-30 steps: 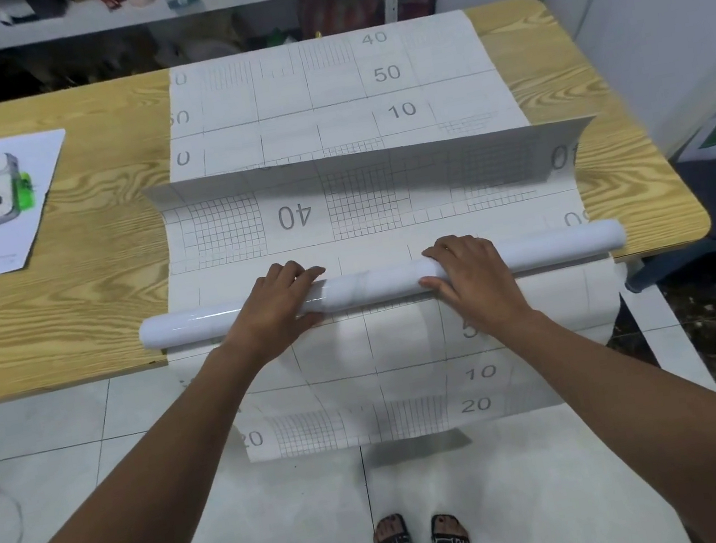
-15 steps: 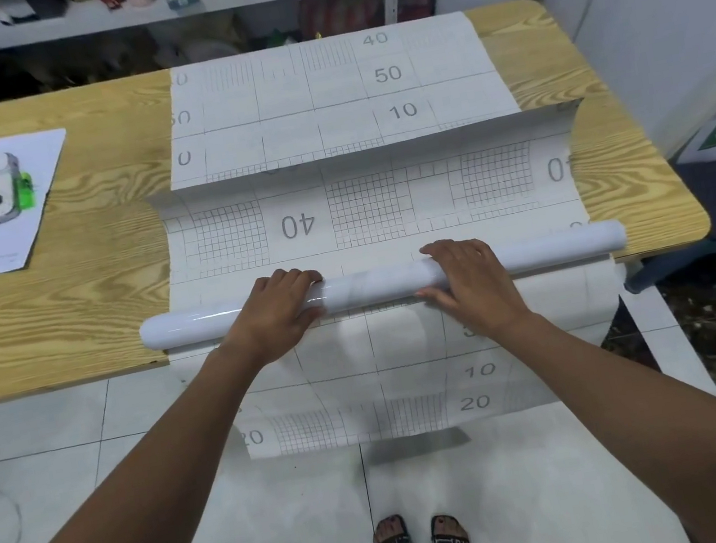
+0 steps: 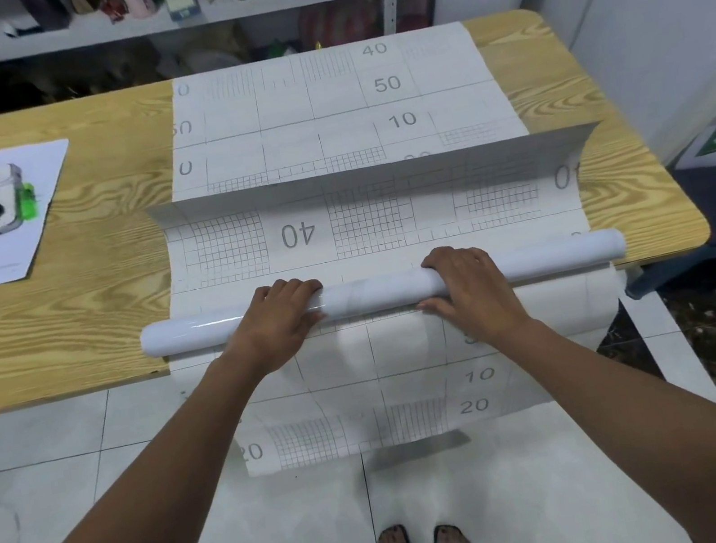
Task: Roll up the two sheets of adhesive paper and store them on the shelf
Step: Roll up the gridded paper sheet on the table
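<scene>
Glossy white cylindrical roll (image 3: 374, 294) lies along the wood-grain counter (image 3: 47, 323) edge. Left grip (image 3: 281, 319) and right grip (image 3: 468, 288) clasp it palms-down, fingers curled over, thumbs on its near side.

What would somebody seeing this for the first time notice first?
The left hand and the right hand grip a long white roll lying across the near edge of the wooden table. Its unrolled gridded sheet stretches away, far edge curled up, and a second sheet lies flat beyond it, toward the shelf.
</scene>
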Demonstrator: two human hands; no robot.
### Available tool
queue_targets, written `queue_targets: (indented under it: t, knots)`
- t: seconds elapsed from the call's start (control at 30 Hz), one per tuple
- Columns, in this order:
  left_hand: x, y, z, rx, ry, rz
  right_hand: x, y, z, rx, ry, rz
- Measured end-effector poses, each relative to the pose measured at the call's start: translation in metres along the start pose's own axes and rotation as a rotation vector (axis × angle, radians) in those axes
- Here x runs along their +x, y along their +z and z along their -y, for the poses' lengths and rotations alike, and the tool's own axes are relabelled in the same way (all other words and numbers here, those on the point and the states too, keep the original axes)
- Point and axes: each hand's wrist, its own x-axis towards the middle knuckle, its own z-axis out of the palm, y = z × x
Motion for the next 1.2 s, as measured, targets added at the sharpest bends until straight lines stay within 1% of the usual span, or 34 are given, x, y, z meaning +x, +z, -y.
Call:
queue_targets:
  t: [0.3,0.43,0.57,0.73,1.0,1.2]
  knots:
    - [-0.002,-0.004,-0.004,-0.058,0.01,-0.048,0.001,0.002,-0.001,-0.022,0.002,-0.039]
    - [-0.001,-0.006,-0.007,-0.044,0.022,-0.075,0.002,0.002,-0.002,-0.043,0.008,-0.003]
    - [0.002,-0.004,-0.006,-0.035,0.011,-0.061,0.002,-0.001,0.0,-0.058,0.021,0.027]
    - [0.004,-0.002,-0.005,-0.028,-0.007,-0.045,0.0,-0.001,-0.001,-0.062,0.0,0.013]
    - [0.007,0.002,0.001,0.009,0.006,-0.074,-0.001,0.0,-0.004,-0.056,-0.027,-0.054]
    - [0.008,0.002,-0.001,0.057,-0.019,-0.07,0.0,0.0,-0.005,-0.056,-0.022,-0.043]
